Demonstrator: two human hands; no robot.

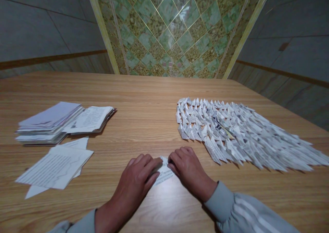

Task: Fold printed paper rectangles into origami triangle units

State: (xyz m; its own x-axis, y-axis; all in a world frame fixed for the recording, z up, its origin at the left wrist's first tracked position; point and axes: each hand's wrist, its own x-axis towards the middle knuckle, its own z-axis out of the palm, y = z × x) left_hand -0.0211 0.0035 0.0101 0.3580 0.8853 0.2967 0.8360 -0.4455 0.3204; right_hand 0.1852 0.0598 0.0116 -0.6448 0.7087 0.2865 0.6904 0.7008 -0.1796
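A small piece of printed paper (163, 173) lies on the wooden table (149, 123) near its front edge, mostly covered by my hands. My left hand (137, 181) presses on its left part with fingers together and curled down. My right hand (187, 169) pinches its right edge with bent fingers. Both wrists wear grey sleeves, the right one with white stripes.
Several folded paper triangles (231, 133) lie in rows at the right. A stack of paper sheets (48, 123) and a second bundle (91, 119) sit at the left. Loose printed sheets (56, 166) lie in front of them. A tiled wall stands behind.
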